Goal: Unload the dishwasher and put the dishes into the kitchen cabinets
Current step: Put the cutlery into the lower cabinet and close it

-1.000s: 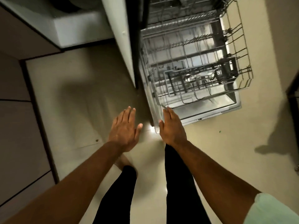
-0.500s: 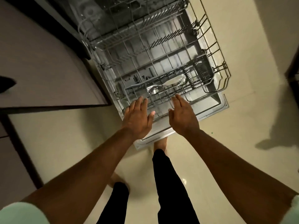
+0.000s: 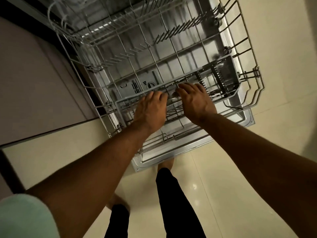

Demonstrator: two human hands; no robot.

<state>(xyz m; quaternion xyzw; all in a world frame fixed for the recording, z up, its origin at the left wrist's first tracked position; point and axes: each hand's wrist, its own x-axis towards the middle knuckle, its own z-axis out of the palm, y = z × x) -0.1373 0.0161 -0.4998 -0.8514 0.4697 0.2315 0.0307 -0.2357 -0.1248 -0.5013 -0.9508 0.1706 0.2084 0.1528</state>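
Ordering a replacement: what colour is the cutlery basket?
The cutlery basket is grey, like the wire rack around it; head view.

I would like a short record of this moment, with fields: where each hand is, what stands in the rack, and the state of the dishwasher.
dishwasher door: open, lying flat
lower rack: pulled out over the door, no plates or bowls visible
cutlery basket: in the rack's near part
left hand: over the basket, fingers bent down into it
right hand: beside it, also over the basket, fingers bent down
grasp: hidden, cannot tell what either hand holds
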